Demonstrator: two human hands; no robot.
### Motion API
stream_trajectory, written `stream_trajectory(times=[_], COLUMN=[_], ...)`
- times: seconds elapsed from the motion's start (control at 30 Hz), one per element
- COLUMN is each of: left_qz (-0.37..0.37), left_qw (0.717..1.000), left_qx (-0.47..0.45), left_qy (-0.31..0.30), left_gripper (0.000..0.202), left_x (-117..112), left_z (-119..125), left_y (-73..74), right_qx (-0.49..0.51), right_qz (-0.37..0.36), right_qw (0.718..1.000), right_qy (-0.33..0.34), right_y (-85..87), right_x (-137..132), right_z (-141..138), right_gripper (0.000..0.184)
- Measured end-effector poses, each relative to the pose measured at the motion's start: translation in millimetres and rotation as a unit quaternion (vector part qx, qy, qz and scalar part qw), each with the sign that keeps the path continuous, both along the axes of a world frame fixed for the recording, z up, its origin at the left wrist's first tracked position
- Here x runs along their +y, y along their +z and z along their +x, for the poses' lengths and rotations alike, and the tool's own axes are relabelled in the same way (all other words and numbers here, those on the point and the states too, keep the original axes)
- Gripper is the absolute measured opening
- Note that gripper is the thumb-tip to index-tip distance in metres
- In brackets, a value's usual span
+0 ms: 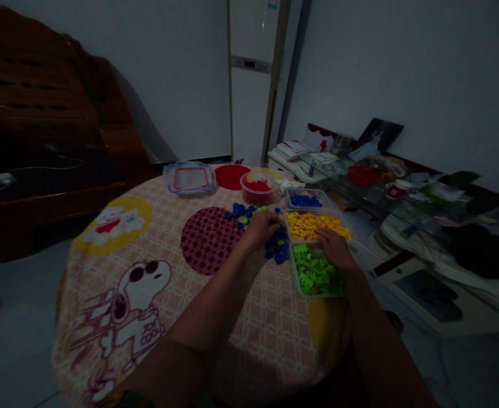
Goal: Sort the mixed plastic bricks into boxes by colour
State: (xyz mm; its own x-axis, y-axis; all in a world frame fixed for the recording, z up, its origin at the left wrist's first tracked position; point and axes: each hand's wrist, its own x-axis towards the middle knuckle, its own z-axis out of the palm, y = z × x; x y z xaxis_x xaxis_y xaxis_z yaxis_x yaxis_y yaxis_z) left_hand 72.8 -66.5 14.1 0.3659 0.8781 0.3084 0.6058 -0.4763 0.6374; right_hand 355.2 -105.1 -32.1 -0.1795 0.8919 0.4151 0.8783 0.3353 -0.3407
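Bricks (280, 255) (blue, some green) lie under the curled left hand (260, 226), just left of the tray (294, 277) the right hand (337, 249) rests on; grips unreadable.

A home living room, folks: cartoon-print cloth (122, 283) over the bench, dark wooden sofa (41, 113) behind, cluttered glass coffee table (402, 204) alongside.
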Motion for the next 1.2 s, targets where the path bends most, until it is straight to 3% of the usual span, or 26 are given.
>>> stream_trajectory(times=[0.13, 0.3, 0.57, 0.77, 0.93, 1.03, 1.2], left_qz=[-0.026, -0.082, -0.063, -0.029, -0.052, -0.048, -0.048], left_qw=[0.998, 0.991, 0.991, 0.99, 0.995, 0.998, 0.992], left_qx=[0.05, 0.101, 0.077, 0.096, 0.055, 0.012, -0.044], left_qy=[0.004, -0.043, -0.094, -0.095, -0.058, -0.049, -0.11], left_gripper=[0.019, 0.022, 0.03, 0.03, 0.014, 0.018, 0.02], left_x=[8.2, 9.2, 4.2, 1.7, 4.5, 3.2, -13.6], left_z=[-16.9, -16.7, 0.8, 8.5, -0.4, -2.1, 22.8], left_y=[-8.2, -18.7, -25.1, -31.9, -22.7, -13.0, -4.2], right_qx=[0.004, 0.0, 0.008, 0.008, 0.005, 0.008, 0.01], right_qz=[0.0, 0.004, 0.0, 0.0, -0.004, -0.006, -0.009], right_qw=[1.0, 1.0, 1.0, 1.0, 1.0, 1.0, 1.0], right_qy=[0.0, 0.001, 0.007, 0.007, 0.011, 0.007, 0.006], right_y=[-0.1, -1.1, -2.2, -1.6, -0.2, 0.5, 1.2], right_x=[-0.2, -0.8, -0.6, -0.3, -0.8, -1.3, -2.0], right_z=[0.3, 1.2, 1.5, 1.6, 1.5, 0.2, -0.5], right_gripper=[0.038, 0.038, 0.041, 0.04, 0.038, 0.04, 0.041])
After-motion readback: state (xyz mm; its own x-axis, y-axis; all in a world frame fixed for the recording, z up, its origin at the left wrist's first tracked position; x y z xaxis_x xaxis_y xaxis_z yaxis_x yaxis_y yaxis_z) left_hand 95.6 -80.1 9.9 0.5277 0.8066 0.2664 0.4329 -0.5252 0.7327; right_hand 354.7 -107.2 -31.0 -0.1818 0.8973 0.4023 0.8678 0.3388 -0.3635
